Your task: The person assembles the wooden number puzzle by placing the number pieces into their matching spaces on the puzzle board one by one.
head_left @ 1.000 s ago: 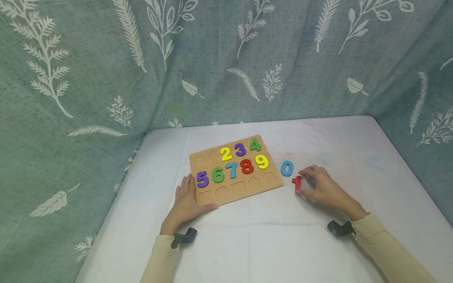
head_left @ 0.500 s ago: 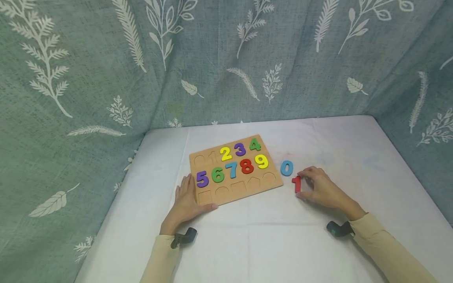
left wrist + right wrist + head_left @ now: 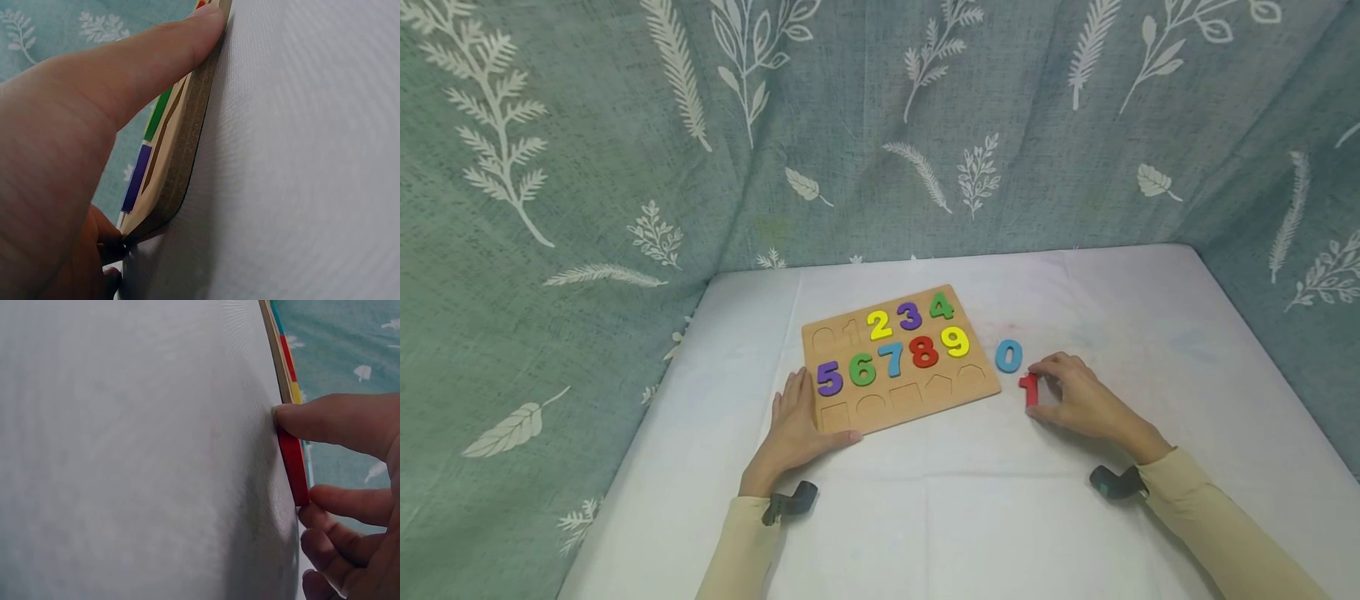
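A wooden number puzzle board [image 3: 880,406] lies at an angle on the white-covered table, with the coloured numbers 2 to 9 in it. At its near left corner rests my left hand [image 3: 793,437], the thumb [image 3: 169,50] stretched along the front edge and the fingers against the left side. To the right of the board, my right hand [image 3: 1086,404] pinches a red number 1 [image 3: 1030,390] by its two ends, between thumb and fingertips; in the right wrist view the red number 1 [image 3: 292,465] is low at the cloth. A blue number 0 [image 3: 1009,357] lies just beyond it.
Recesses for 0 and 1 [image 3: 851,333] show bare wood at the board's far left. A row of shape outlines [image 3: 906,394] runs along its near edge. Behind the table hangs a green leaf-patterned curtain [image 3: 865,183].
My right thumb and fingertips have closed in on the ends of the red number 1, which has barely moved. The left hand and the board have stayed in place.
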A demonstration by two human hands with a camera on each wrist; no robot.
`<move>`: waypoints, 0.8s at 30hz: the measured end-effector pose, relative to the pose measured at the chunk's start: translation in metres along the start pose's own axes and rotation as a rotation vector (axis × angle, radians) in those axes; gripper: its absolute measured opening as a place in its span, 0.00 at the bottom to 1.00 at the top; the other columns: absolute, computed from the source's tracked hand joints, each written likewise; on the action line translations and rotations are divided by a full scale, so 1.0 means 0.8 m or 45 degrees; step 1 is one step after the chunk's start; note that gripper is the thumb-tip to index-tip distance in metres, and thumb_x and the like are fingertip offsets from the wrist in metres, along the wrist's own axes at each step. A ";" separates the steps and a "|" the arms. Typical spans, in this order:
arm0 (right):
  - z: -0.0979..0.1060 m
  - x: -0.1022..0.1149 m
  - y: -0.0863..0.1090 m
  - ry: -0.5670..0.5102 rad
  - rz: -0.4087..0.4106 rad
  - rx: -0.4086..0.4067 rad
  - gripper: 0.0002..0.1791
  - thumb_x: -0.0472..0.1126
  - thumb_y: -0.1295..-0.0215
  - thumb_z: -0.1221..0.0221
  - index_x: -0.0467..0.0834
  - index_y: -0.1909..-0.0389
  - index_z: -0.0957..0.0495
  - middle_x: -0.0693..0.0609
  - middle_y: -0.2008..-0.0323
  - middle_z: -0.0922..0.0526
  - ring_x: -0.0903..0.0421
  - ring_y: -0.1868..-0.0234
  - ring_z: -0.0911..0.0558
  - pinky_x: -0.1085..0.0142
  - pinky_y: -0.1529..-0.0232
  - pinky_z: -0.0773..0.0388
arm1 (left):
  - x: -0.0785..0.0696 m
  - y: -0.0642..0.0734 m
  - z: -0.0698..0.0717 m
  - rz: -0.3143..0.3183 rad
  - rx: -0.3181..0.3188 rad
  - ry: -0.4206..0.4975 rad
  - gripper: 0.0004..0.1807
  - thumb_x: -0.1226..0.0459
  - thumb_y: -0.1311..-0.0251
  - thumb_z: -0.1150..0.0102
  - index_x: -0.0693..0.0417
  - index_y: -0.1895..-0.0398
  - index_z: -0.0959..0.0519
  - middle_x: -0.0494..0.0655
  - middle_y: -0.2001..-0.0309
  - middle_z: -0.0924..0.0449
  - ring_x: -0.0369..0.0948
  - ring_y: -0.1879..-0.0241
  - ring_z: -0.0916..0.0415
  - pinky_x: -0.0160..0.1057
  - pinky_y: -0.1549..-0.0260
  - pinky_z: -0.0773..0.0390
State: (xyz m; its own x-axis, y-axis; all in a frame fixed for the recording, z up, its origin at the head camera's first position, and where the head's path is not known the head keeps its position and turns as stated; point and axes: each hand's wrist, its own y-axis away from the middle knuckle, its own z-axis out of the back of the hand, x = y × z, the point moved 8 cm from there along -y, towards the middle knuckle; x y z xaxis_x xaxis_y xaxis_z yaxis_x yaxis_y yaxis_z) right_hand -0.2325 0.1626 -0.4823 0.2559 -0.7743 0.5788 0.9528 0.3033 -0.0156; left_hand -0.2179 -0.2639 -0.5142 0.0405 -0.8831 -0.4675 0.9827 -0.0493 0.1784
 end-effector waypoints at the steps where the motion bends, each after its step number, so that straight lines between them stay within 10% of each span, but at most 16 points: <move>1: 0.000 0.000 0.000 0.002 -0.002 0.002 0.32 0.41 0.47 0.24 0.35 0.42 0.20 0.39 0.46 0.19 0.41 0.43 0.24 0.40 0.39 0.21 | 0.000 0.000 0.000 0.003 -0.001 0.002 0.81 0.26 0.61 0.28 0.50 0.15 0.69 0.56 0.14 0.70 0.56 0.15 0.75 0.66 0.19 0.68; 24: 0.020 0.021 -0.015 -0.028 0.100 -0.042 0.28 0.39 0.45 0.27 0.36 0.42 0.20 0.41 0.47 0.20 0.40 0.45 0.22 0.42 0.44 0.18 | 0.001 0.000 0.000 -0.002 -0.003 0.020 0.82 0.25 0.62 0.29 0.50 0.15 0.68 0.55 0.14 0.70 0.55 0.15 0.75 0.64 0.18 0.69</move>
State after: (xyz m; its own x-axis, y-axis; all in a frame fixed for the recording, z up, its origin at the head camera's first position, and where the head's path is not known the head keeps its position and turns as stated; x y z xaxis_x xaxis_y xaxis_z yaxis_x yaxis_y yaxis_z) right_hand -0.2425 0.1546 -0.4595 0.3268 -0.7361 0.5927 0.9349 0.3438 -0.0884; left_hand -0.2183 -0.2644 -0.5144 0.0420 -0.8754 -0.4815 0.9832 -0.0496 0.1759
